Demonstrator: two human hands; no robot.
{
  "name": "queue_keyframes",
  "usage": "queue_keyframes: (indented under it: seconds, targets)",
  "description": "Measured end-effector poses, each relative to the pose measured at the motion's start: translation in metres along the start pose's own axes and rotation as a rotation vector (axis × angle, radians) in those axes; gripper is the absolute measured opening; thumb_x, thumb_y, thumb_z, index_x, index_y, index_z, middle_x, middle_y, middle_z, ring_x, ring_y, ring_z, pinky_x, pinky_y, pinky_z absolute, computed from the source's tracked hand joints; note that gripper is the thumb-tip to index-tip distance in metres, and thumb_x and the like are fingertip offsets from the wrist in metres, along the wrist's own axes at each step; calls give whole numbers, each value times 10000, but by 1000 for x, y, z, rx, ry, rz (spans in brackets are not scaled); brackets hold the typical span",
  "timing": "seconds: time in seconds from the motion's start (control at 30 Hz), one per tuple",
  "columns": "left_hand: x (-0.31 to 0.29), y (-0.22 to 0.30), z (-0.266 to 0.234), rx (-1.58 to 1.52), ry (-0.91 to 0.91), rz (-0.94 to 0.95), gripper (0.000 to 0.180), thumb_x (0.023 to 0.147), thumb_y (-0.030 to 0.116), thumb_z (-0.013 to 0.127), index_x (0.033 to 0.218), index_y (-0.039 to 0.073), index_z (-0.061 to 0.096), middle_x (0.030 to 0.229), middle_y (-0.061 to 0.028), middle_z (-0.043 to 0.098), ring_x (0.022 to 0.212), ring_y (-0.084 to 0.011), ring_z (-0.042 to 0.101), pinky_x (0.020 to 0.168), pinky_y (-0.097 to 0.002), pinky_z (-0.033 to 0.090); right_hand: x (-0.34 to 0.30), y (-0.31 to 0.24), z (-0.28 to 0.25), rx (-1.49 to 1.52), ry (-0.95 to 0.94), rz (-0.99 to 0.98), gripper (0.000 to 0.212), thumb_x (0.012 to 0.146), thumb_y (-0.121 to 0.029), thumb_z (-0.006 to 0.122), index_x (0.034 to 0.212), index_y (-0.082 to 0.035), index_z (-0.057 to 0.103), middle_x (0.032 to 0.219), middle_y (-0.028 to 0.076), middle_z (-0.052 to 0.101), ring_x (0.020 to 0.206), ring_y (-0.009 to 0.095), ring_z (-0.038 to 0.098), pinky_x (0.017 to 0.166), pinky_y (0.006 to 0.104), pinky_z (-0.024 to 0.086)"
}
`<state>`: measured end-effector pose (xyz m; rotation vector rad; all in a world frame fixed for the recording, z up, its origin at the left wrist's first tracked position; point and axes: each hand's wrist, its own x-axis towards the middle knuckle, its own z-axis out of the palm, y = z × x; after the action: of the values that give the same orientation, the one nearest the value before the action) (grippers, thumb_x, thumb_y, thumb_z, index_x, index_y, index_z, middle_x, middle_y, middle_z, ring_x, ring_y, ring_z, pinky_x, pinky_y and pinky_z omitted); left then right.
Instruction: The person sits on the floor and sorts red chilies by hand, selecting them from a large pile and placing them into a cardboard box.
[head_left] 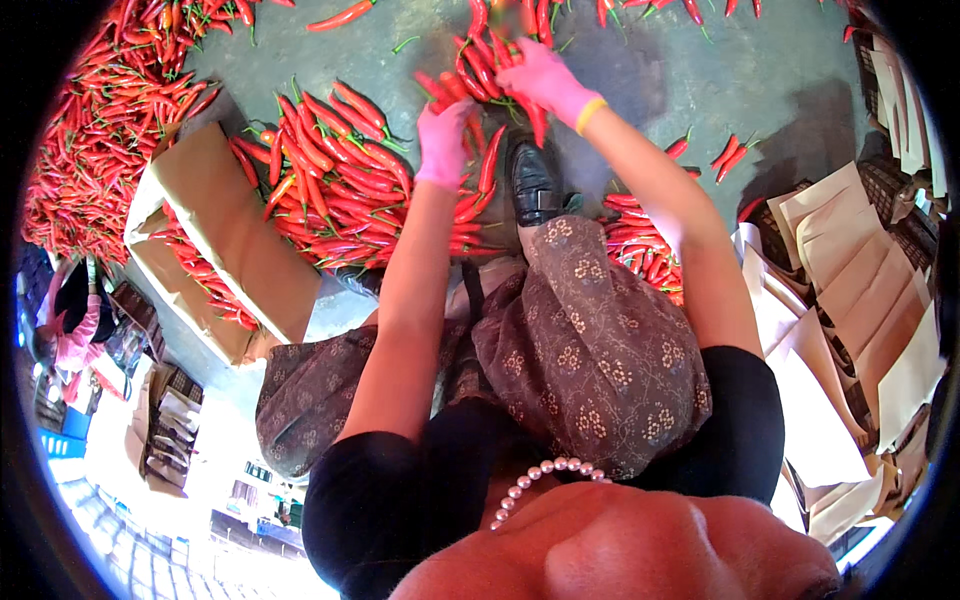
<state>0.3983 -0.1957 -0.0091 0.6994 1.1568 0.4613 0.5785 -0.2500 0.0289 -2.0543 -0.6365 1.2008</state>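
My left hand (pixel 445 142), in a pink glove, is closed round a few red chili peppers (pixel 434 90) that stick out past its fingers. My right hand (pixel 548 84), also pink-gloved with a yellow cuff, has its fingers bent round more chilies (pixel 536 120) just above my shoe. Between and beyond both hands lie loose chilies (pixel 478 62), some smeared by motion. Left of my left forearm is a heap of red chilies (pixel 345 185) with green stems. My fingertips are partly hidden among the peppers.
An open cardboard box (pixel 215 225) with chilies inside stands at the left, by a large chili pile (pixel 85 150). A smaller heap (pixel 640 245) lies beside my right knee. Paper-lined crates (pixel 850 260) line the right side. Another person (pixel 78 335) is at the far left.
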Motion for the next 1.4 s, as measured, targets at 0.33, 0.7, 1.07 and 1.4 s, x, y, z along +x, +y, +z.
queue_keyframes:
  seconds: [0.33, 0.7, 1.07, 1.4]
  targets:
    - [-10, 69, -75, 34, -347, -359, 246, 910, 118, 642, 1147, 63, 602, 1019, -27, 676, 855, -143, 637, 701, -316, 518, -37, -22, 84, 861, -385, 179, 738, 735, 2, 737, 1389, 40, 399, 1122, 107, 638, 979, 184, 625, 856, 319, 531]
    - [-170, 335, -378, 250, 84, 55, 366, 944, 112, 561, 1308, 106, 525, 1181, -87, 608, 1040, -186, 609, 835, -317, 533, -90, -283, 249, 620, -937, -507, 626, 808, -315, 750, 1287, 14, 518, 1104, 111, 660, 1015, 177, 615, 900, 316, 492]
    - [-114, 298, -491, 2148, 266, -234, 762, 862, 333, 686, 1480, 51, 341, 1421, -194, 485, 1249, -361, 525, 1021, -378, 429, 92, -60, 70, -1166, 161, -289, 492, 885, -181, 535, 1349, -49, 443, 1059, 176, 661, 947, 323, 680, 754, 464, 546]
    - [115, 208, -127, 1582, -158, 1126, 541, 868, 231, 616, 1378, 115, 477, 1371, -170, 519, 1276, -339, 480, 1083, -428, 368, 90, -30, 27, -558, 384, -592, 541, 792, -102, 606, 1310, -97, 451, 1119, 198, 606, 945, 421, 621, 808, 479, 521]
